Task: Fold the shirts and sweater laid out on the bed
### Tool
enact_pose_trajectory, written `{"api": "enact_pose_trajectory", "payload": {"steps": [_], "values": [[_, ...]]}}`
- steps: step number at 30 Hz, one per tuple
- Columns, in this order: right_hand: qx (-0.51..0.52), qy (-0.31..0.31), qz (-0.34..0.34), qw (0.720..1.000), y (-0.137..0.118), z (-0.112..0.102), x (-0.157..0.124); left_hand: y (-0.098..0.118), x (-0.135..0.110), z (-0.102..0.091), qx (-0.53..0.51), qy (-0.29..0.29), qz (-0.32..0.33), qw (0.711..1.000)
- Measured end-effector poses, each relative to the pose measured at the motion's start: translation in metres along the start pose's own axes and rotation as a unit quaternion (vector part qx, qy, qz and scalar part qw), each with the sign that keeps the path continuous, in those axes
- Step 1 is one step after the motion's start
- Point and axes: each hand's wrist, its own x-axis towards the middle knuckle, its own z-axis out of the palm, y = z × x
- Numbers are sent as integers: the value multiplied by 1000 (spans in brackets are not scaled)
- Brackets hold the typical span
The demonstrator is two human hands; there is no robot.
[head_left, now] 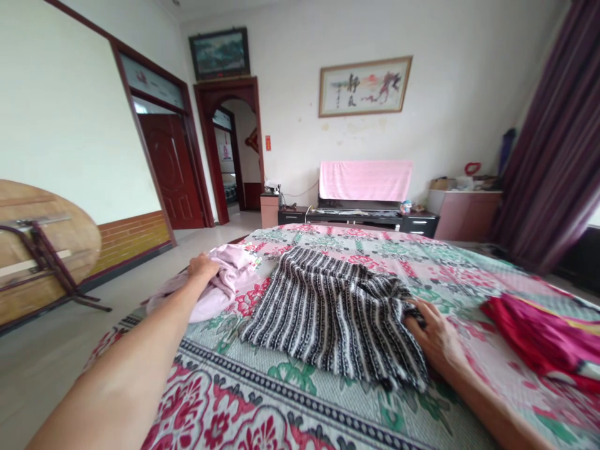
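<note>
A black-and-white striped knit garment [323, 306] lies spread in front of me on a bed with a flowered sheet [290, 378]. At its right edge, my right hand [435, 334] is closed on the fabric, with thumb and fingers pinching a fold. To the left sits a crumpled pale pink garment [229, 281]. My left hand [204, 267] reaches across to it, its fingers curled into the cloth; the fingertips are partly hidden. The two garments lie apart, with patterned sheet between them.
Folded red and magenta clothes [548, 340] lie at the bed's right side. A folded round wooden table [47, 237] leans at the left wall. Beyond the bed stand a low black cabinet [419, 225] and a screen draped with a pink cloth [365, 180].
</note>
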Motion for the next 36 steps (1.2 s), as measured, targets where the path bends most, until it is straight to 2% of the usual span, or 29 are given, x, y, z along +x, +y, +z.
{"api": "enact_pose_trajectory", "payload": {"steps": [2, 4, 6, 9, 11, 14, 17, 19, 22, 23, 26, 28, 29, 30, 31, 33, 34, 35, 36], "values": [[5, 7, -8, 1000, 2, 2, 1, 3, -14, 2, 3, 23, -5, 1000], [11, 15, -15, 1000, 4, 4, 1, 8, -32, 5, 16, 32, 26, 999], [16, 21, -19, 999, 6, 7, 1, 11, -51, 11, 44, 8, 79, 996], [18, 28, -16, 999, 6, 8, 1, 8, -71, 18, 102, -49, 114, 987], [23, 30, -18, 999, 5, 8, 1, 4, -73, 15, 131, -68, 128, 981], [31, 29, -26, 999, 5, 7, 2, -5, -65, -6, 153, -48, 140, 977], [38, 30, -31, 998, 5, 7, 3, -16, -57, -30, 181, -23, 108, 977], [46, 34, -32, 998, 5, 8, 3, -25, -57, -38, 197, -37, 87, 976], [62, 41, -32, 997, 5, 11, 2, -33, -63, -36, 190, -89, 72, 975], [68, 44, -33, 996, 5, 11, 2, -32, -65, -34, 187, -89, 62, 976], [90, 51, -21, 994, 6, 12, 2, -17, -76, -31, 175, -16, 63, 982], [116, 68, 2, 991, 8, 11, 3, -2, -88, -30, 149, 10, 129, 980], [131, 85, 18, 988, 9, 10, 4, 5, -96, -29, 122, -15, 176, 977], [145, 107, 34, 983, 11, 9, 4, 11, -104, -27, 89, -69, 227, 967], [159, 134, 48, 977, 11, 7, 5, 16, -113, -25, 54, -141, 276, 949], [178, 187, 63, 964, 12, 5, 5, 20, -132, -16, 6, -285, 346, 894], [183, 207, 63, 959, 11, 3, 4, 20, -141, -10, -6, -329, 363, 872], [184, 220, 59, 956, 10, 2, 4, 19, -148, -4, -11, -346, 369, 863], [180, 226, 53, 956, 8, 1, 3, 18, -155, 2, -20, -338, 369, 866]]}}
